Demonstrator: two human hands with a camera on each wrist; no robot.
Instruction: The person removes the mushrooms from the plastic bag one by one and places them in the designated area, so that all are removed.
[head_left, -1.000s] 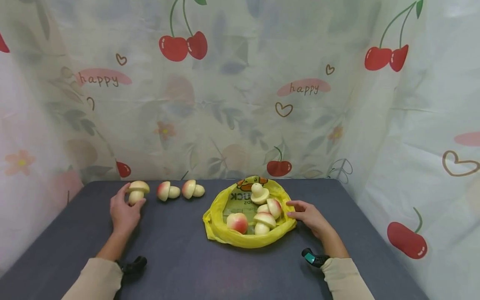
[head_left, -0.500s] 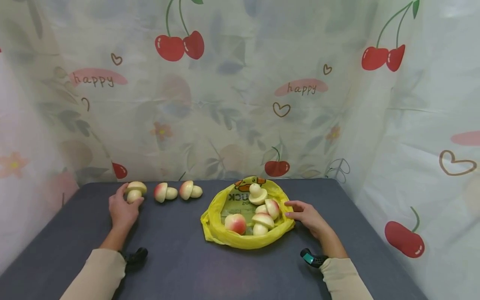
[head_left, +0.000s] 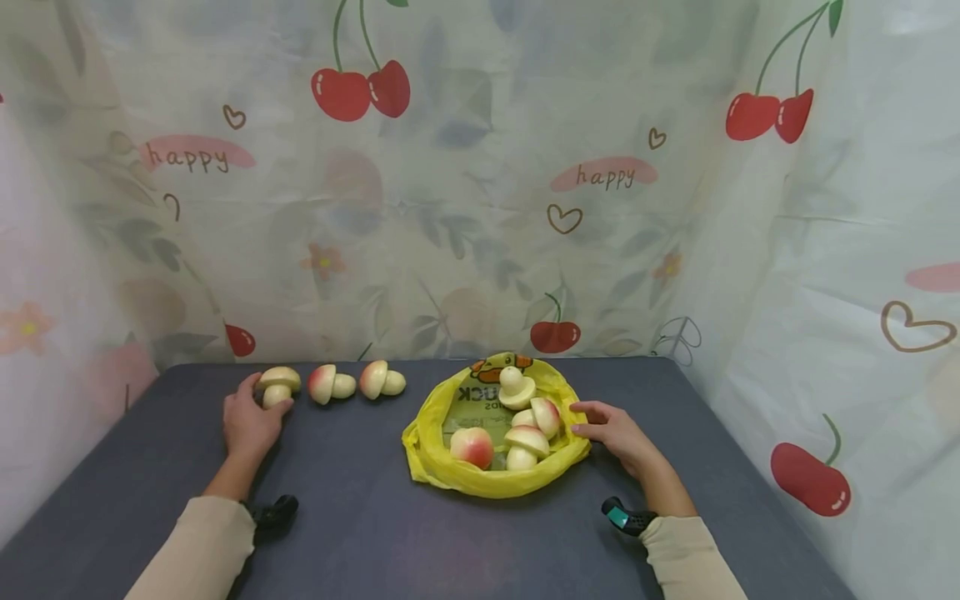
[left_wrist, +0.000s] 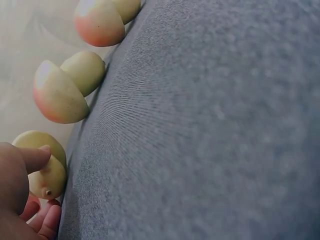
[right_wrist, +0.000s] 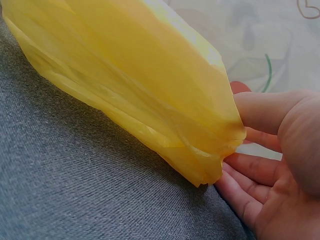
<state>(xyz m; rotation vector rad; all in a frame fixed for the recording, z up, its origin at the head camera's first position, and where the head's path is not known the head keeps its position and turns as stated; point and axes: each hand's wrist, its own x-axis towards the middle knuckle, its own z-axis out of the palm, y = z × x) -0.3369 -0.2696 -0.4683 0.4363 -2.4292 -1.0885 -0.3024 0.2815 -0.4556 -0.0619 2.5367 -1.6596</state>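
At the far left of the dark tabletop, my left hand point(head_left: 251, 423) grips a pale toy mushroom point(left_wrist: 56, 172), thumb across it and other fingers low behind. Cap up, it stands upright; whether it touches the table I cannot tell. Just right of it, two toy mushrooms lie on their sides, a nearer one point(head_left: 331, 384) and a farther one point(head_left: 382, 380), with pink-tinged caps. My right hand point(head_left: 617, 433) holds the right rim of a yellow plastic bag point(right_wrist: 135, 75), the thumb partly hidden behind the plastic. Inside the bag are several toy mushrooms point(head_left: 528, 446) and a round pink-and-cream piece point(head_left: 472, 447).
A dark grey cloth-covered table point(head_left: 465, 550) lies beneath everything. Behind it and along both sides hangs a pale curtain point(head_left: 450, 208) printed with cherries and hearts. Each wrist wears a black band, the right band point(head_left: 628, 517) with a teal patch.
In the last half second my left hand has shifted slightly right with its mushroom, closer to the neighbouring one. My right hand and the bag stay in place.
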